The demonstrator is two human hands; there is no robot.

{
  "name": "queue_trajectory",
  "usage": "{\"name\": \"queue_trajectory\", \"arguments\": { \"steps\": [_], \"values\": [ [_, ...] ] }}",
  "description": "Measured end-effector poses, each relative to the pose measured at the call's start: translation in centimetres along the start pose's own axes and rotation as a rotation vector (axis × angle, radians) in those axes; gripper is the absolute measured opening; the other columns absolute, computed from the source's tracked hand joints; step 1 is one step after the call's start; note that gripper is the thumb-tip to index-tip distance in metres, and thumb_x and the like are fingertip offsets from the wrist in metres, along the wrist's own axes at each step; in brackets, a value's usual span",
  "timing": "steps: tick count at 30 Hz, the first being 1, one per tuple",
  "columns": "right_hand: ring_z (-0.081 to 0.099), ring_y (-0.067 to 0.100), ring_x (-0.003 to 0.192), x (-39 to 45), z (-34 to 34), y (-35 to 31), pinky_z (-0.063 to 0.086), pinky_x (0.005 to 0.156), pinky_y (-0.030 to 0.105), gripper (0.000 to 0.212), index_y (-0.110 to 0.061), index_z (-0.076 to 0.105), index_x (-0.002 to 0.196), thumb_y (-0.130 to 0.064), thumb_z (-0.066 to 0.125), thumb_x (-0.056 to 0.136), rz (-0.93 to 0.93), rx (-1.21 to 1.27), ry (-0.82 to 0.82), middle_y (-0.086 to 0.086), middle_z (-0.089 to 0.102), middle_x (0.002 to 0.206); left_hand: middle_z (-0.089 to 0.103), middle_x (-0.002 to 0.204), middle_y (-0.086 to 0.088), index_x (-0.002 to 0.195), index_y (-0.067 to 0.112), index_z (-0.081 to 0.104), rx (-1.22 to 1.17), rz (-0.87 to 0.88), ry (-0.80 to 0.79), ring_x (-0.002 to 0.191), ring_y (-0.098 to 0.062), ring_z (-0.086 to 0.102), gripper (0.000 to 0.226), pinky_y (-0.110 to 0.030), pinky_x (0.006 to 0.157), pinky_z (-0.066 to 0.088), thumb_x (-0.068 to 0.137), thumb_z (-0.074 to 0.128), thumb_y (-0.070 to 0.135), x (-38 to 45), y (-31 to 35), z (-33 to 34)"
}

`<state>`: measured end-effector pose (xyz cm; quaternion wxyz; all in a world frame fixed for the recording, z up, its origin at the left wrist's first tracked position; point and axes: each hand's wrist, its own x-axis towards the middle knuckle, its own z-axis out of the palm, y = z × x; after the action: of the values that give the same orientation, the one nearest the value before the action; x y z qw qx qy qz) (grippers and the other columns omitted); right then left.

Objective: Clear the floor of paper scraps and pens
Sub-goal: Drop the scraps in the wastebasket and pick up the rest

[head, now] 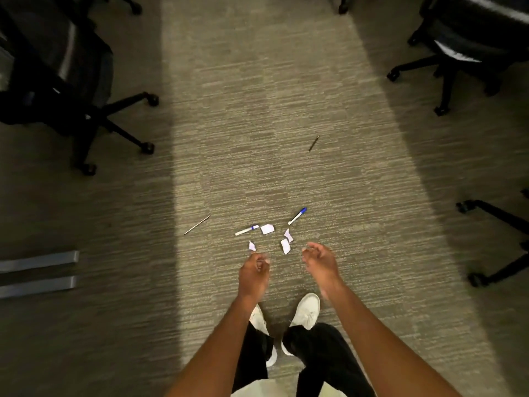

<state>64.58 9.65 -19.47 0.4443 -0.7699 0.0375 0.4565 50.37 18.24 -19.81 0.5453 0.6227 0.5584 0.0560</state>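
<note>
Several white paper scraps lie on the lit strip of carpet: one (267, 228) beside a white pen with a blue band (246, 230), a small one (252, 245) just above my left hand (254, 272), and a pair (287, 242) left of my right hand (319, 260). A white pen with a blue cap (297, 216) lies farther right. A thin dark stick (197, 224) lies to the left, another (313, 143) farther off. Both hands hover above the floor with fingers curled loosely and nothing visible in them. The left is blurred.
Black office chairs on castors stand at the left (86, 116), far right (446, 70) and right edge (498, 242). Two grey bars (40, 260) lie on the floor at left. My white shoes (307, 309) stand below the hands.
</note>
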Motion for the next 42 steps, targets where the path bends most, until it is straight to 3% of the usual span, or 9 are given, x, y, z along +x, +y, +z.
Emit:
{"name": "queue_trajectory", "arguments": {
  "steps": [6,16,21,27,30,32,35,38,42],
  "values": [
    [0.062,0.013,0.087,8.7,3.0,2.4,0.054,0.09,0.039,0.028,-0.013,0.059,0.119,-0.015,0.062,0.091,0.025,0.007,-0.009,0.001,0.065,0.102,0.065,0.077,-0.002,0.093,0.014,0.063,-0.016,-0.052,0.028,0.064,-0.017,0.056,0.008,-0.021,0.055,0.044,0.091,0.058,0.008,7.9,-5.0,3.0],
    [0.059,0.013,0.089,25.6,9.0,13.6,0.044,0.062,0.016,0.03,-0.016,0.058,0.122,-0.018,0.062,0.092,0.002,-0.164,-0.03,0.001,0.064,0.116,0.066,0.093,-0.008,0.111,0.01,0.062,0.067,-0.145,0.066,0.06,-0.009,0.055,0.02,-0.011,0.041,0.042,0.092,0.057,0.009,21.9,-20.7,7.6],
    [0.059,0.012,0.08,34.1,11.2,20.1,0.039,0.05,0.014,0.031,-0.016,0.057,0.125,-0.017,0.059,0.094,-0.024,-0.299,-0.038,0.004,0.064,0.119,0.068,0.088,-0.008,0.103,0.008,0.065,0.095,-0.129,0.077,0.07,-0.018,0.06,0.016,-0.016,0.054,0.044,0.088,0.06,0.006,28.4,-27.5,10.9],
    [0.06,0.027,0.114,44.0,14.0,28.7,0.049,0.085,0.028,0.038,-0.012,0.054,0.13,-0.013,0.06,0.092,-0.061,-0.447,-0.068,0.011,0.059,0.131,0.064,0.098,-0.006,0.113,0.005,0.062,0.176,-0.087,0.058,0.068,-0.006,0.054,0.025,-0.008,0.052,0.04,0.088,0.064,0.007,35.6,-34.9,15.5],
    [0.055,0.028,0.117,47.9,15.3,32.4,0.045,0.093,0.03,0.041,-0.014,0.053,0.131,-0.015,0.062,0.091,-0.115,-0.537,-0.022,0.012,0.055,0.133,0.062,0.113,-0.011,0.12,0.01,0.058,0.21,-0.067,0.035,0.067,-0.008,0.054,0.034,-0.011,0.053,0.044,0.087,0.066,0.009,38.7,-37.9,17.6],
    [0.053,0.026,0.113,49.5,16.1,34.0,0.044,0.089,0.029,0.044,-0.018,0.051,0.133,-0.018,0.063,0.091,-0.162,-0.601,0.03,0.01,0.051,0.131,0.05,0.13,-0.007,0.129,0.015,0.052,0.251,-0.08,0.032,0.095,-0.015,0.055,0.043,-0.024,0.077,0.05,0.088,0.064,0.011,40.3,-39.2,18.6],
    [0.047,0.021,0.112,51.3,17.1,35.7,0.043,0.083,0.024,0.051,-0.028,0.049,0.135,-0.016,0.065,0.088,-0.266,-0.729,0.111,0.006,0.043,0.133,0.03,0.153,-0.005,0.134,0.026,0.048,0.425,-0.046,0.056,0.139,-0.028,0.029,0.051,-0.048,0.114,0.032,0.088,0.064,0.013,42.3,-41.0,19.5],
    [0.044,0.019,0.115,52.0,17.3,36.4,0.049,0.088,0.028,0.052,-0.031,0.051,0.131,-0.012,0.066,0.085,-0.28,-0.855,0.181,0.004,0.039,0.137,0.029,0.149,-0.008,0.135,0.027,0.05,0.46,-0.073,0.082,0.133,-0.028,0.035,0.056,-0.053,0.111,0.037,0.085,0.065,0.006,43.3,-42.6,20.0],
    [0.043,0.017,0.112,51.9,17.1,36.5,0.051,0.088,0.027,0.053,-0.03,0.053,0.131,-0.011,0.068,0.084,-0.264,-0.956,0.172,0.004,0.04,0.137,0.048,0.123,-0.018,0.117,0.003,0.056,0.486,-0.111,0.136,0.107,-0.032,0.05,0.026,-0.033,0.089,0.048,0.091,0.049,0.004,43.5,-44.2,20.6]
  ]
}}
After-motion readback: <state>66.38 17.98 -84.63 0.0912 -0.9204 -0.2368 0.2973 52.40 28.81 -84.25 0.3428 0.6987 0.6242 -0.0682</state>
